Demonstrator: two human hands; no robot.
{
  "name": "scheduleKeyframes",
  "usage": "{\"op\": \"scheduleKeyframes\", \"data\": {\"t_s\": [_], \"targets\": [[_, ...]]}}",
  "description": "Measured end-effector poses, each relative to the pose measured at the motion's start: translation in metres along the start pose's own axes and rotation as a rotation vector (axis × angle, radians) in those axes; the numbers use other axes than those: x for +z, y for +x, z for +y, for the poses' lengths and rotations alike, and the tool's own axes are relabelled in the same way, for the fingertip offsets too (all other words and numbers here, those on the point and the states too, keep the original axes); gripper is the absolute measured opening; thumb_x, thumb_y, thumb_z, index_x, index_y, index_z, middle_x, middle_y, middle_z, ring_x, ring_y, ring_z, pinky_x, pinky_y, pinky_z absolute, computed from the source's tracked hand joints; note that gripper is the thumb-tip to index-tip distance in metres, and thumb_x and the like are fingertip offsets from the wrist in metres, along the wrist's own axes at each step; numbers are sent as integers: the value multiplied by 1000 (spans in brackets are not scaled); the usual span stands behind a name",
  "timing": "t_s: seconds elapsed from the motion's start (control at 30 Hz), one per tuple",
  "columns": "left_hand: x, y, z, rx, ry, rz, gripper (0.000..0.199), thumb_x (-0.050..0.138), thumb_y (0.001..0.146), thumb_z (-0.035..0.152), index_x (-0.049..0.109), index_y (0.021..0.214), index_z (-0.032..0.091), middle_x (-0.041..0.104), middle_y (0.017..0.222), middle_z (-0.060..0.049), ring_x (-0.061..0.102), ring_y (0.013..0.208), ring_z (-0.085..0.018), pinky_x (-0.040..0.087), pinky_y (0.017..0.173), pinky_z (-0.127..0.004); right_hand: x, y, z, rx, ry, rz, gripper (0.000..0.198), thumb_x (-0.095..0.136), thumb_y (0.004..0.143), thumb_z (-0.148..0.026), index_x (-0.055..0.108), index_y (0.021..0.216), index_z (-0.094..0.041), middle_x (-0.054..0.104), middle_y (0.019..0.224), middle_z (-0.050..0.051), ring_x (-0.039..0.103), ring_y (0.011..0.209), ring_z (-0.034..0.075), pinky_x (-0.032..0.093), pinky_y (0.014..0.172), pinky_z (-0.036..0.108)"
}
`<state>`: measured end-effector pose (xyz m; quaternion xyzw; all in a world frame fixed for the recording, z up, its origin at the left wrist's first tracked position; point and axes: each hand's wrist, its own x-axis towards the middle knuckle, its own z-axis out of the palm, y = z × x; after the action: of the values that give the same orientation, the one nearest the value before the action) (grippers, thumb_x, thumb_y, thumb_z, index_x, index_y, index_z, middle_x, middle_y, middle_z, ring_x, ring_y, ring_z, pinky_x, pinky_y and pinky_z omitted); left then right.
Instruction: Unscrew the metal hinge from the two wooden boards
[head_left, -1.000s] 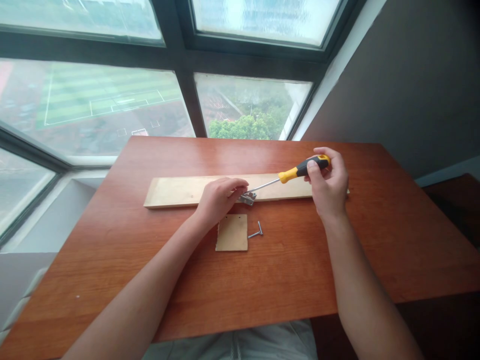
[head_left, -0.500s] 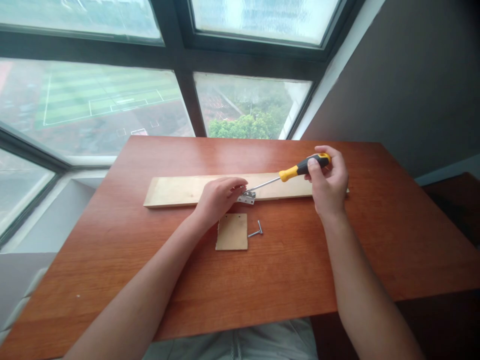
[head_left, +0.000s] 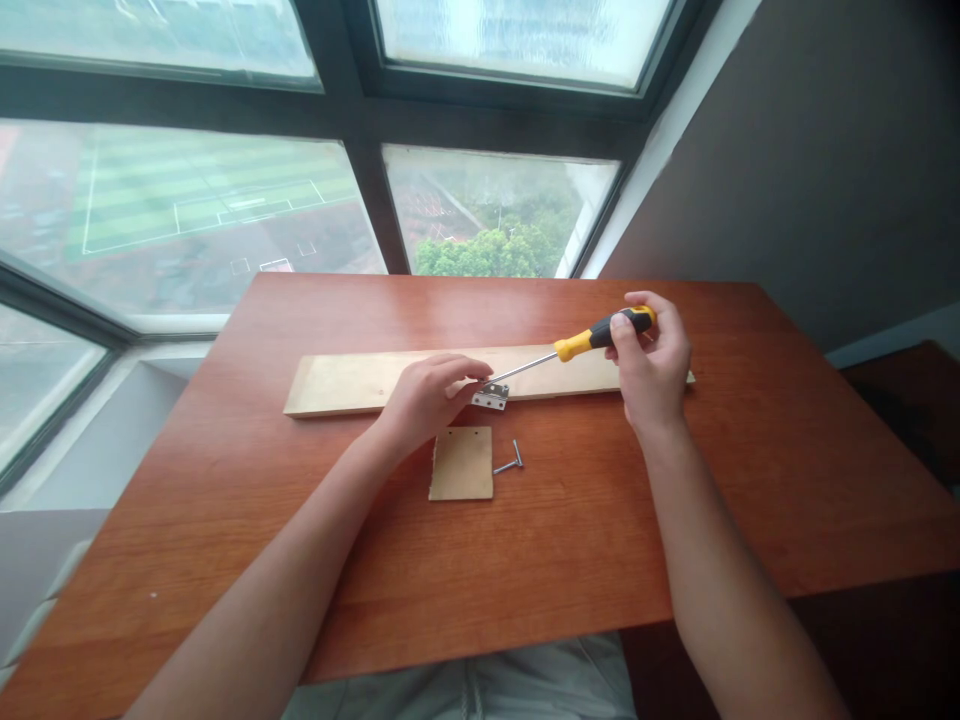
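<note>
A yellow-and-black screwdriver [head_left: 574,346] slants down to the left, its handle gripped in my right hand [head_left: 656,365]. Its tip meets a small silver hinge [head_left: 490,398] at the near edge of a long pale wooden board [head_left: 352,382]. My left hand [head_left: 424,400] rests over the board with fingers bent about the hinge's left end, the index fingertip beside the screwdriver tip. Any screw under the tip is hidden by those fingers. One hinge leaf, with several holes, hangs over the board's front edge.
Closer to me lies a small square wooden piece [head_left: 461,465] with two holes near its far edge. Beside it on the right are two loose screws [head_left: 510,464]. The brown table [head_left: 585,530] ends at a window [head_left: 499,210] behind.
My left hand has eased slightly left and its index finger is straighter over the screwdriver tip. The screwdriver remains on the hinge; the whole view shifts slightly.
</note>
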<state>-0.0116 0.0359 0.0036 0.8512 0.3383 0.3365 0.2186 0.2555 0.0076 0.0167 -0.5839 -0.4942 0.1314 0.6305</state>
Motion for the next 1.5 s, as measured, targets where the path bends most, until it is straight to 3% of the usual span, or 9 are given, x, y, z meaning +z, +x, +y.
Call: {"op": "scheduleKeyframes", "data": {"t_s": [0.27,0.57,0.63,0.8,0.9,1.03,1.3,1.4,1.5], "targets": [[-1,0,3,4,3,36,12,60,88,21,70,95,20,75,93,-4,69,82,-16,54,76,-28,3,0,0,22,25,3,26,64,83,-37,62,107,-26,59,92,0,58,68,12,51,51,22],[-6,3,19,-53,-190,56,10,60,87,17,69,87,18,72,85,-3,65,72,-11,52,65,-21,-1,3,-3,46,99,55,25,66,82,-35,62,104,-25,57,90,0,56,64,10,49,49,20],[-6,2,25,-47,-226,-13,10,59,87,16,70,87,17,72,85,-3,63,71,-11,51,63,-20,-3,4,-3,42,98,61,25,66,82,-35,62,104,-25,56,89,-1,55,64,10,49,50,20],[0,-3,33,-6,-152,-385,18,57,82,7,70,84,19,70,77,0,61,66,-10,46,61,-18,-4,5,0,48,92,50,23,66,82,-34,62,102,-25,57,91,0,56,64,9,48,50,20],[7,-6,33,54,-91,-483,21,55,82,6,71,85,20,72,81,0,63,69,-10,46,62,-19,-3,4,0,50,93,47,23,65,82,-34,62,103,-25,57,91,0,55,63,9,48,49,21],[9,-6,29,64,-61,-425,18,56,84,10,71,85,20,71,80,0,62,67,-11,45,62,-20,-3,4,0,43,93,50,22,65,82,-34,62,103,-25,57,90,-1,55,62,9,48,50,21],[13,-4,20,-78,1,-74,14,55,90,20,67,95,20,69,88,-2,59,67,-10,46,62,-22,-11,12,3,53,123,112,23,67,79,-32,63,100,-23,56,86,-1,53,59,9,44,45,21],[19,-3,21,-94,104,-93,21,55,90,23,66,108,21,68,102,-5,62,75,-13,48,66,-25,-17,17,5,77,137,138,22,67,77,-31,62,97,-23,55,82,-2,51,56,8,42,42,20],[22,-1,21,-77,208,-147,21,52,92,24,67,108,23,67,105,-4,63,81,-16,47,67,-27,-20,20,6,89,136,159,21,66,77,-30,61,96,-23,55,78,-3,48,50,6,39,41,20]]}}
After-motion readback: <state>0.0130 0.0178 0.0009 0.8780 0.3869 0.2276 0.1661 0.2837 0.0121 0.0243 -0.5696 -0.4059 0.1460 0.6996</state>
